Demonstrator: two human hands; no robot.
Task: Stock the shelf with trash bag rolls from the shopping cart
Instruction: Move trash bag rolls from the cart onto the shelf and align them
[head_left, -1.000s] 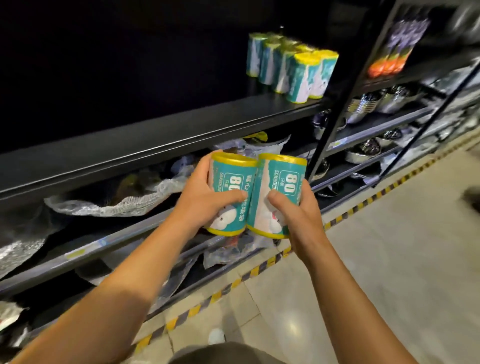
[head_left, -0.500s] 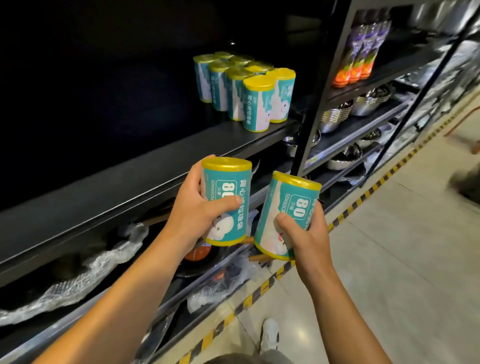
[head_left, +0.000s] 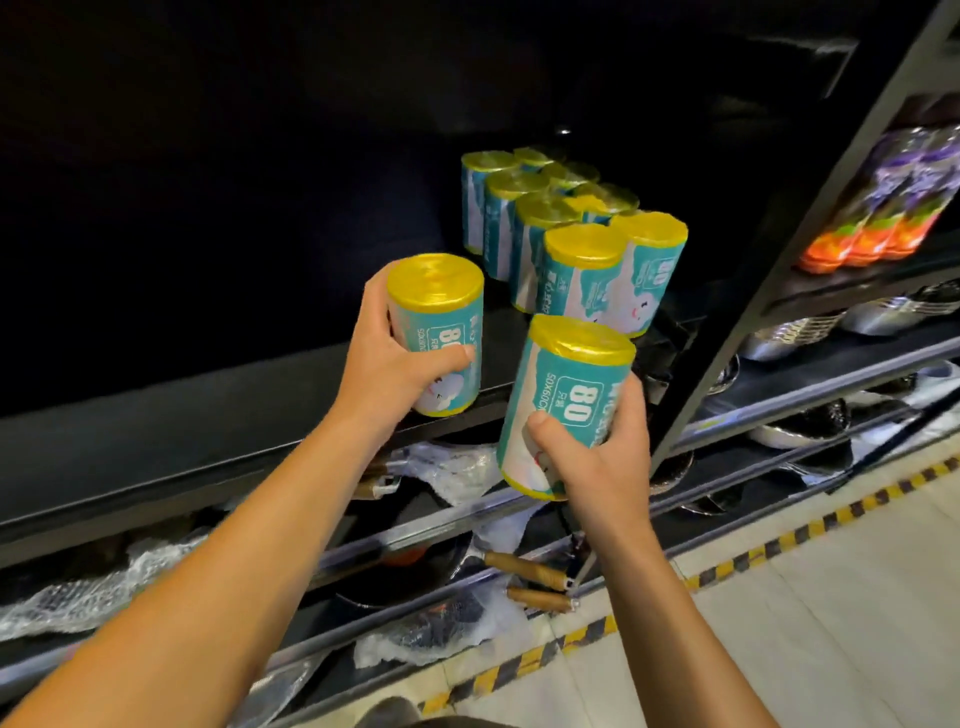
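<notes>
Left hand (head_left: 387, 364) wraps one trash bag roll (head_left: 439, 332), upright, low over the dark shelf (head_left: 208, 415). Right hand (head_left: 602, 457) grips a second roll (head_left: 563, 400), tilted, out past the shelf's front edge. Behind them, stocked rolls (head_left: 566, 244) stand clustered on the shelf.

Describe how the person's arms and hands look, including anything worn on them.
Both forearms are bare as far as the frame shows, with no sleeve in view. The left hand and the right hand carry no glove, and no ring, watch or wristband shows on the sides that face the camera. The nails that show are short and unpainted. No marks or tattoos appear.
</notes>
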